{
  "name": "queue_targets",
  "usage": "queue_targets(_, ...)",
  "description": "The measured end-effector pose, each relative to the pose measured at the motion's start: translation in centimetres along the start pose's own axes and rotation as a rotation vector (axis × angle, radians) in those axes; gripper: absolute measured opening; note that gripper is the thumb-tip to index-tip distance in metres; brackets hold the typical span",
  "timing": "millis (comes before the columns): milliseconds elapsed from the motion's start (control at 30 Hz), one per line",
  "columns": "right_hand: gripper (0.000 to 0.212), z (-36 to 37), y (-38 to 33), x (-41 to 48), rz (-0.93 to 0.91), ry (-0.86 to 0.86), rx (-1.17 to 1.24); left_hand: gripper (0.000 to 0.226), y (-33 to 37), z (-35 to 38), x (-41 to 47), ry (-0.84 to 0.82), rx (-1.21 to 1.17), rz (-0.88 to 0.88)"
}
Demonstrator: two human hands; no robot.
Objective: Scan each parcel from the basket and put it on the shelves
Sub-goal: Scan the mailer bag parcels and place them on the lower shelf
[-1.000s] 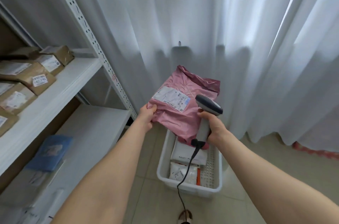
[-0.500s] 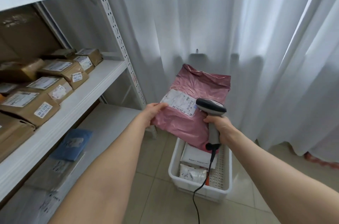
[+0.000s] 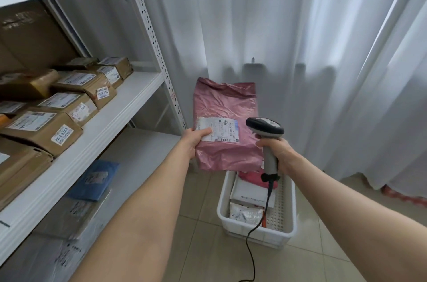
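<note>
Head view: shelves (image 3: 129, 97) at left, basket (image 3: 290, 212) on the floor. Parcel (image 3: 228, 106) is held above the basket. It is probably soft, light, slippery film, so take it by an edge. Scanner (image 3: 265, 125) is gripped in the right hand (image 3: 277, 150). Left hand (image 3: 194, 141) pinches the parcel's label corner.

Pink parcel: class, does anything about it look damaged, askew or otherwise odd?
The pink parcel is creased, its top edge crumpled, but no tear shows. The thumb of the left hand overlaps the left edge of its shipping label, while the barcode strip along the label's bottom is uncovered. Nothing else stands out.
</note>
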State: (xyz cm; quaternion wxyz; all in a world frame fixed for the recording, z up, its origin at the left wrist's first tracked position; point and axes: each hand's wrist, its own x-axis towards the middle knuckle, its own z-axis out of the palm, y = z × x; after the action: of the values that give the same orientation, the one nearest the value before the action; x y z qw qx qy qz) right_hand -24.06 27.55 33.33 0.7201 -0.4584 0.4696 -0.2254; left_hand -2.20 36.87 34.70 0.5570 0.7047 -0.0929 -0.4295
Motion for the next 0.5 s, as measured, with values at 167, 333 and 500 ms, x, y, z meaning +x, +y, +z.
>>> queue_targets(167,0.023,0.7,0.3,-0.1,0.044,-0.016,0.152,0.014,-0.9,1.3,-0.2,0.016,-0.232,-0.034)
queue_targets(333,0.019,2.2,0.4,-0.4,0.150,-0.093,0.281,0.020,-1.4,3.2,-1.1,-0.110,-0.327,-0.056)
queue_targets(500,0.034,3.0,-0.5,-0.2,0.152,-0.005,0.321,0.020,-1.1,4.6,-1.7,-0.209,-0.362,-0.072)
